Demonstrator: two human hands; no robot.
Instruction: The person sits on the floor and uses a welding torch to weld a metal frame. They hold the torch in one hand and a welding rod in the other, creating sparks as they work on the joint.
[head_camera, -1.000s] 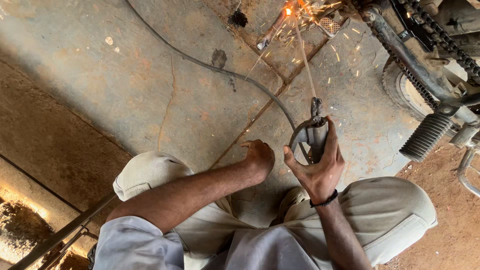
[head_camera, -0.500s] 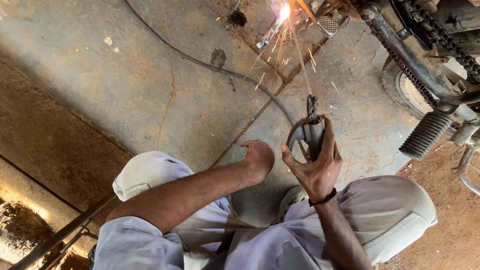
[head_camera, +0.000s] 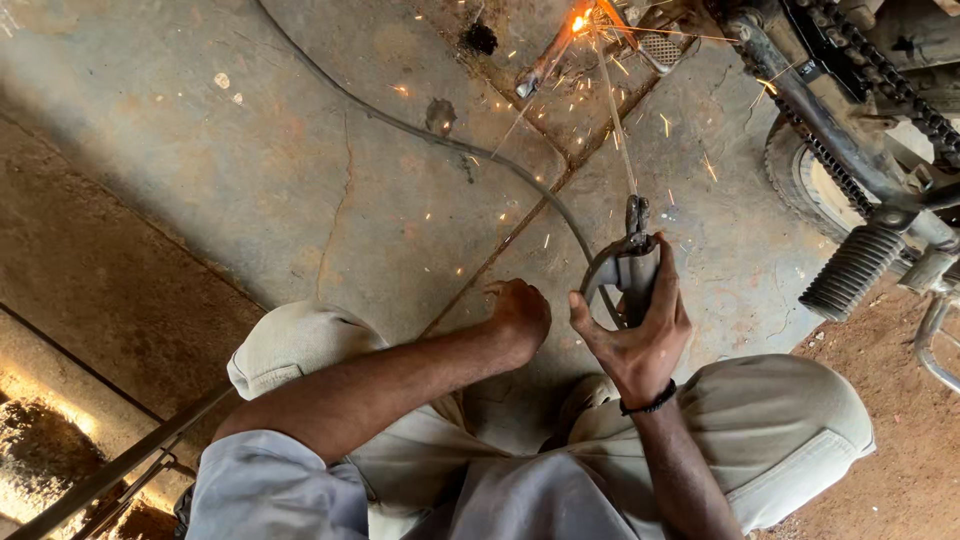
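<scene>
My right hand (head_camera: 640, 335) grips a dark metal electrode holder (head_camera: 628, 262). A thin welding rod (head_camera: 612, 110) runs from the holder up to a bright arc (head_camera: 578, 22) at the top of the view, where sparks scatter over the concrete. A short metal bar (head_camera: 545, 62) lies just left of the arc. My left hand (head_camera: 520, 318) is curled into a loose fist, resting low beside the right hand and holding nothing that I can see. Both forearms reach forward between my knees, which are in pale trousers.
A motorcycle (head_camera: 860, 110) stands at the right with its chain, tyre and ribbed footpeg (head_camera: 855, 270). A black cable (head_camera: 420, 130) curves over the cracked concrete floor (head_camera: 250, 180) to the holder. Metal rods (head_camera: 110, 475) lie at the lower left. Reddish dirt lies at the lower right.
The arc and its sparks have flared and shifted slightly at the rod's tip. Both hands hold nearly the same positions.
</scene>
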